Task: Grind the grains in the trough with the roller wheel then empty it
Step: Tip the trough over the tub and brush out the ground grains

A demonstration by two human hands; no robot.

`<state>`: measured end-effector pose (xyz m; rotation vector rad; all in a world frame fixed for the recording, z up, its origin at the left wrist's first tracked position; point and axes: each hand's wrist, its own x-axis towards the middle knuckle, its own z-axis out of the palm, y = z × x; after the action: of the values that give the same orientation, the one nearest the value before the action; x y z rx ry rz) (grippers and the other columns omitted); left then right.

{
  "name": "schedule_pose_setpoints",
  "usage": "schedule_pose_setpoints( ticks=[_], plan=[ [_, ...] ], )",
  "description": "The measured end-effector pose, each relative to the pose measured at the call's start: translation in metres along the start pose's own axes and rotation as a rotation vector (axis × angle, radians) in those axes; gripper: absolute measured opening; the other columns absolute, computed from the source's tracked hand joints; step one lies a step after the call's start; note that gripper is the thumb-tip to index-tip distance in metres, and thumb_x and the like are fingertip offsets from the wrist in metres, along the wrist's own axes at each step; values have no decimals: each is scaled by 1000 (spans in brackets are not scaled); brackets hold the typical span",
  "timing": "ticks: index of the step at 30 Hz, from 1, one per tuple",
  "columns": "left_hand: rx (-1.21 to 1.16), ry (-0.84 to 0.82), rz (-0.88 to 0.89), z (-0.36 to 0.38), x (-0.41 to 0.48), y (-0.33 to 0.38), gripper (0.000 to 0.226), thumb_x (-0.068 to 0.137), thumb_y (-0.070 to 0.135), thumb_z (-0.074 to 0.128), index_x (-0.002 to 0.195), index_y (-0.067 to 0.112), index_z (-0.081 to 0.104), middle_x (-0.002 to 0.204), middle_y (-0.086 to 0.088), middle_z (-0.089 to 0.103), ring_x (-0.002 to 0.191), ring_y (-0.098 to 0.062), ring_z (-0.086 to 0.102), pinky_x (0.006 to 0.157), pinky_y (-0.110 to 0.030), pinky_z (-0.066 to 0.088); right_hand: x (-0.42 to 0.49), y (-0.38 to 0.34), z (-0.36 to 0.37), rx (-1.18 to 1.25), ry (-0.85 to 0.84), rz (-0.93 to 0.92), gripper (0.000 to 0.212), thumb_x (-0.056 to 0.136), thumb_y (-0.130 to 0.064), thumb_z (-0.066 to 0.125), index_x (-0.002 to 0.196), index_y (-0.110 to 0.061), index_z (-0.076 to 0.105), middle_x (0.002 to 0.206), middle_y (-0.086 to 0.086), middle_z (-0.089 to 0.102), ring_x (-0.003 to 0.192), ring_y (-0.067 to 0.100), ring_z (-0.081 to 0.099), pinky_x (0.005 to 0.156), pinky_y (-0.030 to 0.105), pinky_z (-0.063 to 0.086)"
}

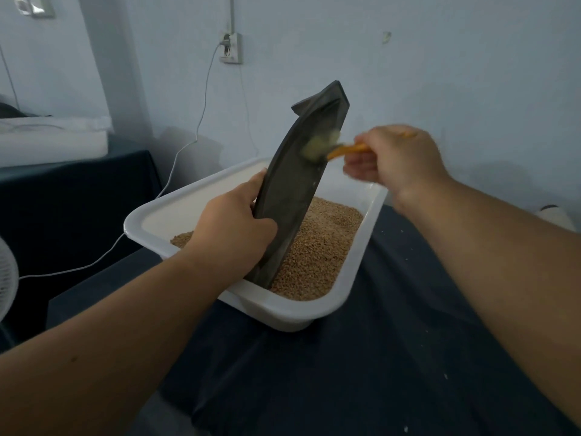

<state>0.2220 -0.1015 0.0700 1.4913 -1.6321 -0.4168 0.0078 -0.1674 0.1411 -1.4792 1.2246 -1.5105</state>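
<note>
Centre of frame: left hand (229, 228) grips the dark trough (292, 190), stood steeply on end with its lower tip in the grains (317, 253) of a white tub (276, 313). Right hand (399, 158) pinches an orange-handled brush (320, 147), bristles against the trough's inner face, blurred. Tub rests on dark blue cloth (361, 372). Pale blue wall (440, 73) behind; socket (231, 47) with white cable (201, 118), upper centre; fan (6, 278) at left edge.

one head-worn wide view looks forward and down, close over both forearms.
</note>
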Motion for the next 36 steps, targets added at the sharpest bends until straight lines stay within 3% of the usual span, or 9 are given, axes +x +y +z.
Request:
schedule_pose_setpoints(
  ticks=[3,6,9,12,16,19,25,31,36],
  plan=[
    [0,-2,-7,0,1,-1,70,80,17,54,137,55,38,75,24,64,67,12,60,40,-10,45,-13,-6,-3,-204,-107,-23,24,81,-20,52,83,-5,70,67,14,71,60,28,71,50,30,55],
    [14,-1,-7,1,2,-1,72,81,17,55,141,52,35,79,23,62,69,15,58,40,-8,42,-6,-21,-6,-102,43,-140,26,78,-25,49,77,-9,70,64,11,71,56,26,69,46,27,52],
    [15,-1,4,1,1,1,73,81,18,55,141,53,34,82,25,61,69,13,59,41,-8,43,2,-23,0,-48,176,-166,19,87,-25,52,83,-16,68,72,6,73,67,21,72,65,35,62],
    [26,12,13,0,-1,3,72,81,19,57,138,57,33,76,32,59,68,6,61,41,-6,42,-6,-8,6,-76,39,-55,14,93,-23,53,91,-17,66,83,7,74,79,21,73,77,38,61],
    [6,15,21,0,-1,1,72,81,17,57,137,57,35,75,35,62,72,13,60,41,-4,41,-32,-4,1,-143,-268,66,32,83,-18,53,87,11,65,67,17,68,58,29,65,48,25,50],
    [7,26,24,0,-1,1,73,80,17,56,138,55,35,76,30,62,72,18,57,42,-3,40,-28,-19,-7,-145,-51,-68,30,75,-26,50,74,-3,70,58,12,67,45,20,60,39,18,40],
    [24,31,21,0,-1,3,77,77,17,55,140,56,31,71,36,59,73,22,54,40,-1,37,-24,-16,9,-181,-134,-116,18,94,-24,55,97,-12,68,77,4,74,70,17,72,63,29,60],
    [11,11,0,-1,-1,2,72,80,16,56,138,54,38,71,28,63,67,15,58,39,-5,40,-45,-14,-5,-241,-120,-215,22,81,-26,55,79,-11,70,64,6,70,56,18,67,48,22,47],
    [13,23,-7,-1,-3,4,71,78,16,56,135,56,41,71,20,65,65,10,60,39,-8,41,-64,-6,11,-402,-307,-242,16,89,-27,54,89,-23,70,74,0,72,70,14,70,60,28,56]
  ],
)
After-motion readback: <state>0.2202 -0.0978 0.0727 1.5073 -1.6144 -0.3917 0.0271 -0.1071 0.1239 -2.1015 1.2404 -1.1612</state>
